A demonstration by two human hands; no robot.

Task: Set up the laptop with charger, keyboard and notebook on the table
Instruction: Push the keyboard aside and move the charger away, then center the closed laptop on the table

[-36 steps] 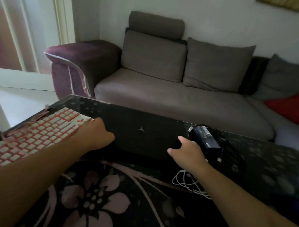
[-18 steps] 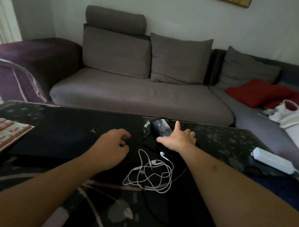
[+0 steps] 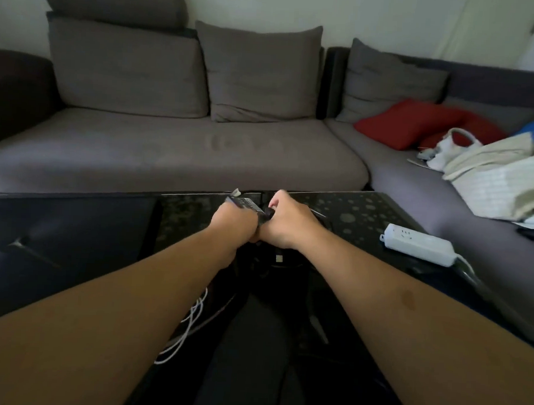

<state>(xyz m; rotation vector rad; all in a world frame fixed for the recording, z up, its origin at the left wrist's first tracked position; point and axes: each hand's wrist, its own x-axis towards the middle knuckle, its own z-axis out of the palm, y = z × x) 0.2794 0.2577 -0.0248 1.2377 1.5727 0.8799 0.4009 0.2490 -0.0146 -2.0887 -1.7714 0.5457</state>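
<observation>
The black charger brick is at the far middle of the dark glass table. My left hand grips the brick from the left. My right hand is curled round its cable end on the right. The charger's black cable lies coiled just below both hands. The closed black laptop lies flat on the table to the left. The keyboard and notebook are out of view.
A white power strip lies on the table's right side. White earphones lie tangled under my left forearm. A grey sofa stands behind the table, with red cushions and white cloth at right.
The view swung right, so the keyboard left the frame. My left hand moved off the laptop to the charger brick, and my right hand closed on its cable end.
</observation>
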